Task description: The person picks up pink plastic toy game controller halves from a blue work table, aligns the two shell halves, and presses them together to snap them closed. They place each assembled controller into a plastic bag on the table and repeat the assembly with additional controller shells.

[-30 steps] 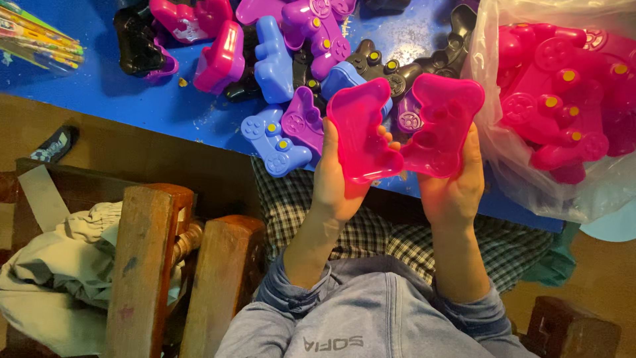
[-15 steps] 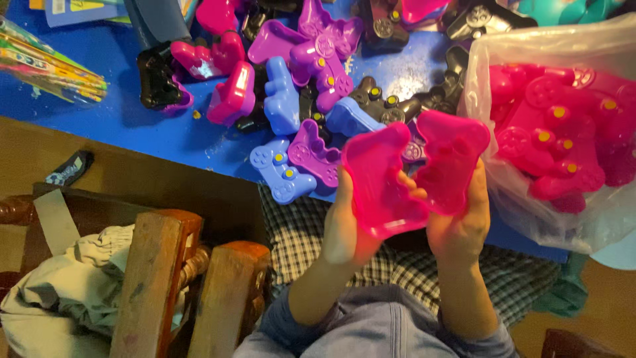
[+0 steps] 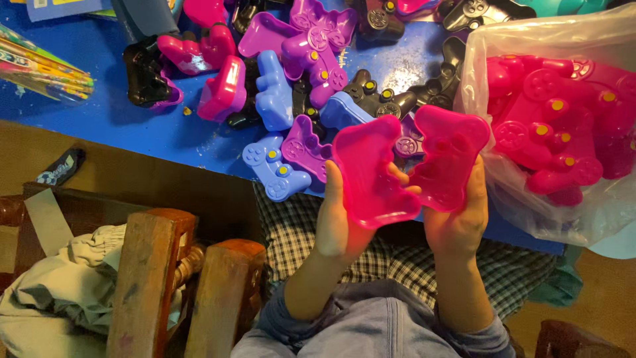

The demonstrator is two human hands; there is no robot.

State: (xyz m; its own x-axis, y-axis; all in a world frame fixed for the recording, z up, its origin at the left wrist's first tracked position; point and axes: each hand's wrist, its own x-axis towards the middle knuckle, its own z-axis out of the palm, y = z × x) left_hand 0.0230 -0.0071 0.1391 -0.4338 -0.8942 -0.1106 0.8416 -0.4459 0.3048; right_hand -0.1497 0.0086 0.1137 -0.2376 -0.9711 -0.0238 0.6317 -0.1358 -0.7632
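Both pink shells have tilted closer; left hand (image 3: 338,225) grips one shell (image 3: 368,172), right hand (image 3: 457,222) the other (image 3: 447,162), above the table's (image 3: 132,126) near edge; align edges squarely

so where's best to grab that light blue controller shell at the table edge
Take the light blue controller shell across its narrow middle, between the two horns, coming from above. It lies flat, button side up, on the blue table, near edge free; the purple shell crowds its right.
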